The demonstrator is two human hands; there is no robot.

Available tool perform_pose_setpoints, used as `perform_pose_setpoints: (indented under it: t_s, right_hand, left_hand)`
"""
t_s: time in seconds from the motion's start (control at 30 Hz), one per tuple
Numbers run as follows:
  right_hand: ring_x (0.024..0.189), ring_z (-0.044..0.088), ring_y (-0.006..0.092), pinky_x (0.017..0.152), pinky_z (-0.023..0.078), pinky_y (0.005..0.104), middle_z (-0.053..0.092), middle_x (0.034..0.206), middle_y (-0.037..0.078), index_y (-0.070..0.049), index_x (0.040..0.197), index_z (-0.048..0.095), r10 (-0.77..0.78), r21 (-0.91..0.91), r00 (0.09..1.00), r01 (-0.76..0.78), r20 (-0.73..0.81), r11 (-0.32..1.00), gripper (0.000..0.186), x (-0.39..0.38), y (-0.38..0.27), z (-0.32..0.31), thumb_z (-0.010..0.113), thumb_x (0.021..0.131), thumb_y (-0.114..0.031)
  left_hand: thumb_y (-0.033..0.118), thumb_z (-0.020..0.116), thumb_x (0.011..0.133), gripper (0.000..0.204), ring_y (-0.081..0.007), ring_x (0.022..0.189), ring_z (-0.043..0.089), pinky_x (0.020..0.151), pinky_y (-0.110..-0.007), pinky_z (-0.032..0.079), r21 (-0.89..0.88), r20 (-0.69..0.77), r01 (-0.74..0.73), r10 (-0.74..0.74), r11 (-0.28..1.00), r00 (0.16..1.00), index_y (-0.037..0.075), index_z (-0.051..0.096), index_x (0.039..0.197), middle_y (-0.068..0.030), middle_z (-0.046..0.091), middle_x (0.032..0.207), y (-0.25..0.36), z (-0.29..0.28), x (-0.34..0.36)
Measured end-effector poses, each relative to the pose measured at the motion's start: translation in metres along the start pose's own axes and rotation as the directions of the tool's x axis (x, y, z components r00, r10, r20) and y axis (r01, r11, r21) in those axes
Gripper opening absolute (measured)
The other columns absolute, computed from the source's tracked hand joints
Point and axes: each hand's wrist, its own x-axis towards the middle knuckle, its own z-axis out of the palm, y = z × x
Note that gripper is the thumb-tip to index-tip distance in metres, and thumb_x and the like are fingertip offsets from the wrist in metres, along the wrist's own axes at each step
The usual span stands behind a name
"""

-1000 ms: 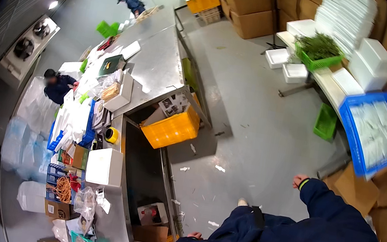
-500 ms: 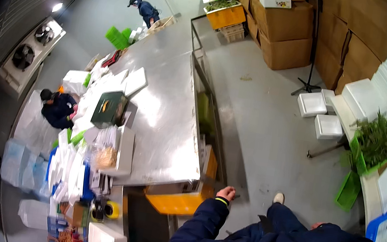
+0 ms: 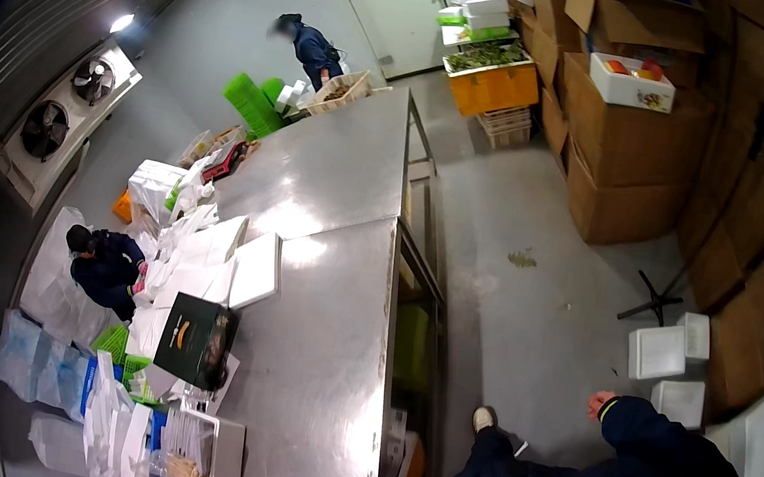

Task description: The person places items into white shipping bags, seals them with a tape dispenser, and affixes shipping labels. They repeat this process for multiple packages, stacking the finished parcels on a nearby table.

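Note:
My right hand [image 3: 600, 405] is raised in front of my right side, over the grey floor. Its fingers look curled in, and nothing shows in them. The dark blue sleeve [image 3: 660, 437] with a yellow cuff edge runs back from it. White foam boxes [image 3: 657, 352] on the floor are nearest to this hand, apart from it. My left hand is out of sight; only dark clothing shows low in the middle. One light-coloured shoe [image 3: 483, 417] is stepping forward, and a small white strip [image 3: 521, 448] shows beside my leg.
A long steel table [image 3: 318, 328] runs along my left, bearing a dark green box [image 3: 194, 341] and foam lids [image 3: 256, 271]. Stacked cartons [image 3: 638, 139] and a black stand foot [image 3: 652, 299] are at right. Two people [image 3: 106, 267] work beyond the table. An orange crate [image 3: 491, 86] holds greens.
I have moved forward along the table; cartons and foam boxes are closer. My left hand has left the view, and my right hand has swung forward from beside my body.

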Motion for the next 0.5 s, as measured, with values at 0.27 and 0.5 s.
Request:
perform_pose_setpoints:
  t_s: [0.27,0.5]
  right_hand:
    - [0.072,0.059,0.0230,0.063,0.050,0.0344,0.061,0.081,0.012,-0.003,0.093,0.055,0.420,0.113,0.903,-0.409,-0.094,0.905,0.017,0.148,-0.052,-0.075,0.049,0.085,-0.017]
    - [0.068,0.057,0.0253,0.061,0.048,0.0359,0.059,0.077,0.011,-0.003,0.087,0.055,0.675,0.406,0.712,-0.569,-0.192,0.715,0.017,0.286,-0.117,-0.147,0.048,0.085,-0.018]
  left_hand:
    - [0.033,0.057,0.076,0.025,-0.0232,0.074,0.062,0.070,-0.033,0.048,0.152,-0.198,-0.502,0.523,0.852,0.829,0.011,0.064,0.088,-0.0110,0.063,0.075,0.326,-0.141,0.233]
    - [0.024,0.055,0.080,0.021,-0.0146,0.060,0.060,0.059,-0.027,0.048,0.241,-0.237,-0.698,0.738,0.675,0.632,0.007,0.060,0.092,-0.0075,0.062,0.068,0.657,-0.287,0.406]
